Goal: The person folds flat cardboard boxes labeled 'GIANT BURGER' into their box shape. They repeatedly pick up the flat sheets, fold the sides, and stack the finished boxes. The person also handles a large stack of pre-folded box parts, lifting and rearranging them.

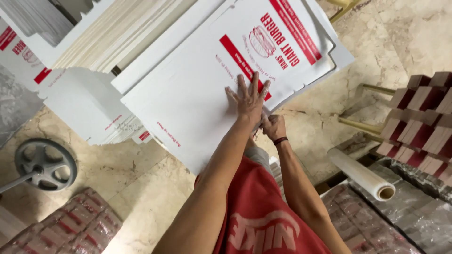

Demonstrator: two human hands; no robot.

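Observation:
A large flat white cardboard box blank point(197, 89) with red printing and a burger drawing lies on top of a pile. My left hand point(249, 98) rests flat on it with fingers spread, pressing near the red stripe. My right hand point(274, 126), with a dark band on the wrist, sits just below at the blank's near edge. Its fingers are curled around that edge. My red shirt point(263, 216) fills the bottom middle of the view.
Stacks of flat white blanks point(117, 33) lie at upper left. A roll of clear film point(362, 175) lies at right, above wrapped bundles point(367, 226). Red-and-white folded boxes point(423, 127) are stacked on a yellow metal frame point(372, 89). A grey round base point(44, 163) and another wrapped bundle point(70, 228) are at left.

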